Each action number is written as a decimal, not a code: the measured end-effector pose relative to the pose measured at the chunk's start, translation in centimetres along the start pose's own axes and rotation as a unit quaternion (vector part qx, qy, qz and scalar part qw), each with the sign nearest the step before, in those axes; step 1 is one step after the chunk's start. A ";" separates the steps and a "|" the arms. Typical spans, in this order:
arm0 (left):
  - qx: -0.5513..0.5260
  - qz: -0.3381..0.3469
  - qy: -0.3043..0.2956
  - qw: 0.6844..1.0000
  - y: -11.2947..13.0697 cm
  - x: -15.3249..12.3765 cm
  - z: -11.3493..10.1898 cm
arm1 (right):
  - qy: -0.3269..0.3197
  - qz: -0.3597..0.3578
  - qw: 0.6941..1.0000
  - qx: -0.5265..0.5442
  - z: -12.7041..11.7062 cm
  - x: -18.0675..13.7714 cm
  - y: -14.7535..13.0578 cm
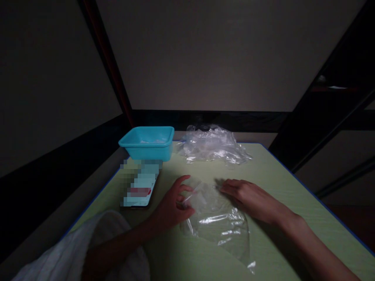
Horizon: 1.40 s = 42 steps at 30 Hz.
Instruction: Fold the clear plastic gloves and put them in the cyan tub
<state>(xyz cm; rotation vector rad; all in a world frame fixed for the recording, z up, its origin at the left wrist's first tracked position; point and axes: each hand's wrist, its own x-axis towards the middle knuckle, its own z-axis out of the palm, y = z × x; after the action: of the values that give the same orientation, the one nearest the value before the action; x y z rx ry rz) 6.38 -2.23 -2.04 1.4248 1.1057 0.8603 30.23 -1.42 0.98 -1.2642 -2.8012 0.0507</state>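
A clear plastic bag (218, 222) lies spread and crinkled on the table, in the middle of the head view. At its left edge is my left hand (175, 203), fingers curved and apart, with the thumb touching or just over the film. My right hand (249, 195) rests along the upper right edge of the bag, its fingers stretched out and close together. Those fingertips are partly hidden, so I cannot tell how firmly they touch the plastic.
Behind the bag a heap of clear plastic bags (215, 144) lies at the table's far edge. A turquoise basin (149, 144) stands at the far left, with some pale material inside. In front of it is a phone (143, 185). The pale green table (281, 191) has blue edges.
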 end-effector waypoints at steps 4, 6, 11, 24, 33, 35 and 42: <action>-0.011 0.015 -0.030 0.999 -0.2 -0.2 -0.1 | 0.013 0.015 1.000 -0.008 0.6 0.1 0.3; -0.022 0.021 -0.054 0.998 -0.3 -0.3 -0.1 | 0.019 0.030 0.999 -0.007 0.8 0.0 0.3; -0.051 0.049 -0.075 0.995 -0.5 -0.2 -0.4 | 0.012 0.074 0.997 0.015 0.6 -0.1 0.3; -0.006 0.127 0.148 0.981 -0.5 1.9 -2.4 | -0.050 0.140 0.925 0.349 1.1 -0.8 -0.2; 0.286 0.408 0.097 0.862 -1.1 -1.4 -1.1 | -0.026 0.012 0.992 0.122 -0.2 -0.2 -1.4; 0.314 0.425 -0.092 0.844 -0.7 -2.2 -0.5 | -0.025 -0.030 0.996 0.085 -0.1 0.3 -1.9; 0.367 0.338 -0.328 0.802 0.8 -2.3 0.5 | 0.024 -0.013 0.999 -0.039 1.2 1.4 -2.3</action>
<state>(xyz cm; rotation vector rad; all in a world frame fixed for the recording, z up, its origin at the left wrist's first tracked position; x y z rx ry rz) 6.30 -4.54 -1.17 2.6105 0.3441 0.2897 27.51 -1.89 0.03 -1.2276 -2.8042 -0.0900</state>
